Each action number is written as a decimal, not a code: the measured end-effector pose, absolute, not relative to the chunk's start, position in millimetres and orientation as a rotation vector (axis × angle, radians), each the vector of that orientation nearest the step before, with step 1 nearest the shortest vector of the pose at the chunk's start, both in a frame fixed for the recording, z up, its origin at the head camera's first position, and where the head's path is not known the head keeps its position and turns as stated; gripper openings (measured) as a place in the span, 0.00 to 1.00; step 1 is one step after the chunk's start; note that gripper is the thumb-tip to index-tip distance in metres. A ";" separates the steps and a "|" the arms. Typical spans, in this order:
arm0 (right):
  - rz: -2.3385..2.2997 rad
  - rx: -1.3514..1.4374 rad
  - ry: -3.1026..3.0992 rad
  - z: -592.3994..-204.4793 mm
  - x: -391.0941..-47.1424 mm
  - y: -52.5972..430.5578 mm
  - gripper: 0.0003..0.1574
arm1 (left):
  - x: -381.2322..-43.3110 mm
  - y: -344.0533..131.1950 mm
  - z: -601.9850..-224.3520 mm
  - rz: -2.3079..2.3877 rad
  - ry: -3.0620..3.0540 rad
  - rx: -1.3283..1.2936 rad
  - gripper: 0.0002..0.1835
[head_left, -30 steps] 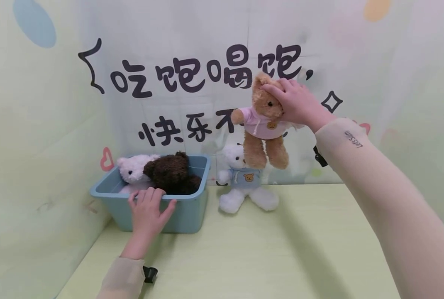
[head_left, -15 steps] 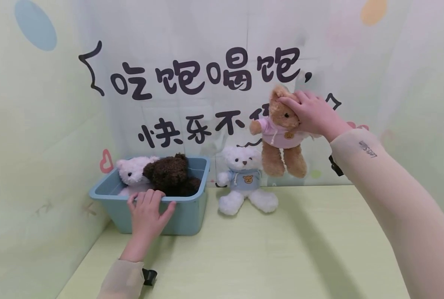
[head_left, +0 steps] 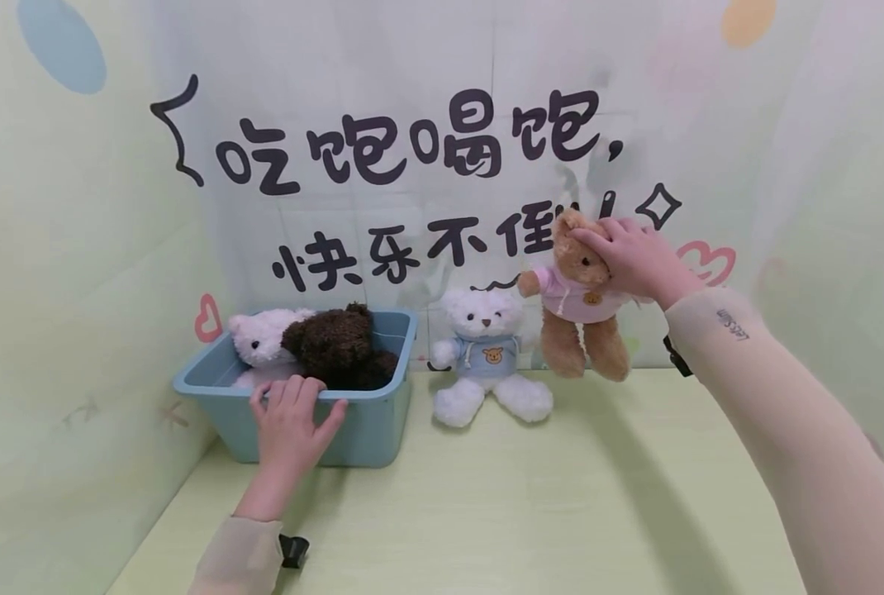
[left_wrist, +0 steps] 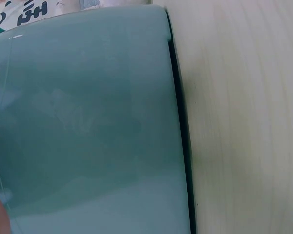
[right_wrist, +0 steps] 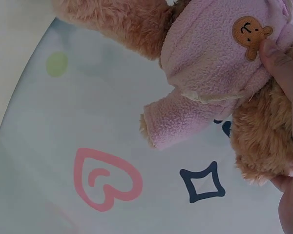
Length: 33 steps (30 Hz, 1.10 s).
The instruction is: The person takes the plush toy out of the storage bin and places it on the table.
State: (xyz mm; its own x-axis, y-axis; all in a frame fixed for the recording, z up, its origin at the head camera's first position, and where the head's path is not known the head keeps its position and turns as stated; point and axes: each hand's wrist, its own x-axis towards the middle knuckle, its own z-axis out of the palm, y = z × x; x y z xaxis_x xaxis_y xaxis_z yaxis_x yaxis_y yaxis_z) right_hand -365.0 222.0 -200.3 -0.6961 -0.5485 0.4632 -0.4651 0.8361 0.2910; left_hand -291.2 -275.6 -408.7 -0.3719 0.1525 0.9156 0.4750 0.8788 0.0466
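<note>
My right hand (head_left: 639,258) grips the head of a tan teddy bear (head_left: 582,299) in a pink hoodie. The bear hangs upright, its feet close over the table's back edge; in the right wrist view its hoodie (right_wrist: 205,53) shows, with the thumb at the bear badge. On the left, my left hand (head_left: 291,421) holds the front rim of a blue plastic bin (head_left: 371,426), fingers hooked over it. Inside the bin lie a white teddy bear (head_left: 259,339) and a dark brown teddy bear (head_left: 335,347). The left wrist view is mostly filled by the bin's side wall (left_wrist: 97,112).
A white teddy bear in a blue hoodie (head_left: 487,355) sits on the table between the bin and the tan bear. Behind the pale green table (head_left: 516,504) hangs a printed cloth (head_left: 382,58) with dark lettering. More cloth walls in the left side (head_left: 78,273).
My right hand has carried the tan bear to the right and down, away from in front of the white bear in blue. My left hand has stayed on the bin's rim.
</note>
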 end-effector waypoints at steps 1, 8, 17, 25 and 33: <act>-0.207 0.733 -2.475 -204.2 -366.6 223.9 0.56 | -291.4 -275.6 -408.8 -0.365 -1.948 -0.462 0.30; -0.194 0.748 -2.485 -232.0 -381.1 231.5 0.54 | -290.5 -276.7 -410.1 -0.354 -1.932 -0.460 0.29; -0.267 0.810 -2.452 -255.8 -394.7 238.1 0.56 | -290.0 -275.0 -409.6 -0.351 -1.944 -0.457 0.30; -0.234 0.822 -2.506 -271.8 -403.4 242.3 0.57 | -291.3 -276.3 -406.9 -0.330 -1.939 -0.458 0.29; -0.086 0.858 -2.486 -299.3 -411.8 249.0 0.55 | -290.6 -276.2 -408.6 -0.342 -1.957 -0.446 0.30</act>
State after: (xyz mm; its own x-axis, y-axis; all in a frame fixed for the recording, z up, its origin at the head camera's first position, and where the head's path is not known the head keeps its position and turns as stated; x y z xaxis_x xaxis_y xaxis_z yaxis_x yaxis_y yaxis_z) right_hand -411.8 249.0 -299.3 -0.6733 -0.5930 0.4417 -0.5609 0.7988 0.2175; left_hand -290.6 -276.2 -408.6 -0.3796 0.1547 0.9121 0.4550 0.8896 0.0384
